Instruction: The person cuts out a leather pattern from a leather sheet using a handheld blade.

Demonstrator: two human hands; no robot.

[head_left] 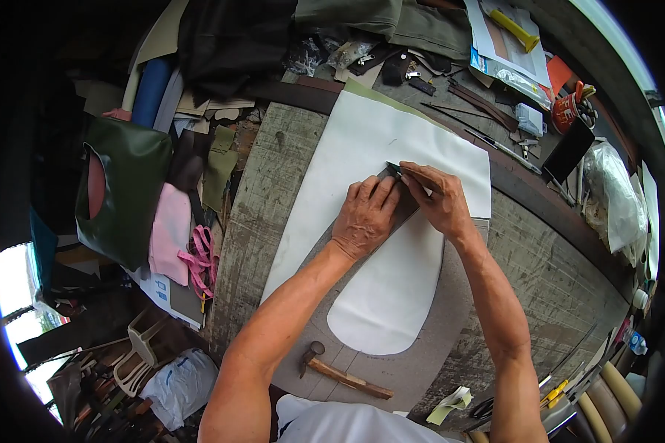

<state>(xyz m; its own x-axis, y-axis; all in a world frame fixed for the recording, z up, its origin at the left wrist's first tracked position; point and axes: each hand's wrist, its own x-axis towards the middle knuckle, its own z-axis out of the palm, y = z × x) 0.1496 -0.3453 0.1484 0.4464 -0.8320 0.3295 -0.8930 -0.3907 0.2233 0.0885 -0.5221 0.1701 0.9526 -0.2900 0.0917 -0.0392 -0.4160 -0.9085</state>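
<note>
A white sheet [310, 193], perhaps leather, lies on the wooden bench. On top of it rests a grey template [451, 295] with a long rounded opening, through which white shows. My left hand [366, 214] presses flat on the narrow upper end of the template, fingers stretched out. Just to its right, my right hand [437, 196] pinches a small dark pointed tool [394, 167]; it looks like a knife, though my fingers cover most of it. The tool's tip is at the template's upper end, by my left fingertips. A hammer [347, 378] lies on the template's near part.
Left of the bench [262, 177] are a dark green bag [122, 192], pink material [170, 232] and a pink strap [201, 255]. Toward the back right are a red cup of tools [565, 112], a phone [569, 151], a plastic bag [613, 196] and a yellow-handled tool [515, 31].
</note>
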